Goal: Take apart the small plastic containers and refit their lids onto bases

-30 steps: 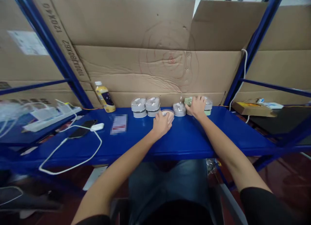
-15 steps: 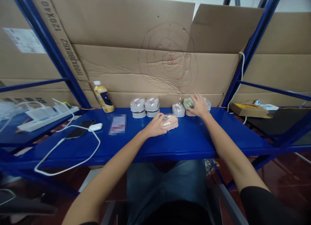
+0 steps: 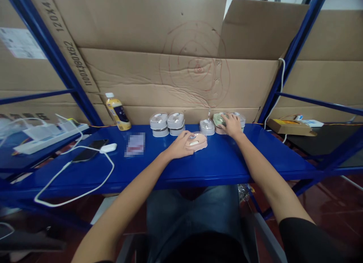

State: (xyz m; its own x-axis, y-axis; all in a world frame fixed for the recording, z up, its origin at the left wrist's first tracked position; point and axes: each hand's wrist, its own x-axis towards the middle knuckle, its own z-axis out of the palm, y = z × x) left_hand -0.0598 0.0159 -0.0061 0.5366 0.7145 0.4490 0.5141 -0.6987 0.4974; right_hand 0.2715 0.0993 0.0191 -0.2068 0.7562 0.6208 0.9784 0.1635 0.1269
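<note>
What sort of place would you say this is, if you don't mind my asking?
It looks like a makeshift workstation in a storeroom: a blue steel shelving rack, flattened brown cardboard sheets behind it, and a white power strip.

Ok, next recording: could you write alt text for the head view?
Two bare hands work on a blue steel shelf: the left hand rests on a pink oval case, the right hand on a pale green case. Grey-white round containers stand beside them, before cardboard sheets.
</note>
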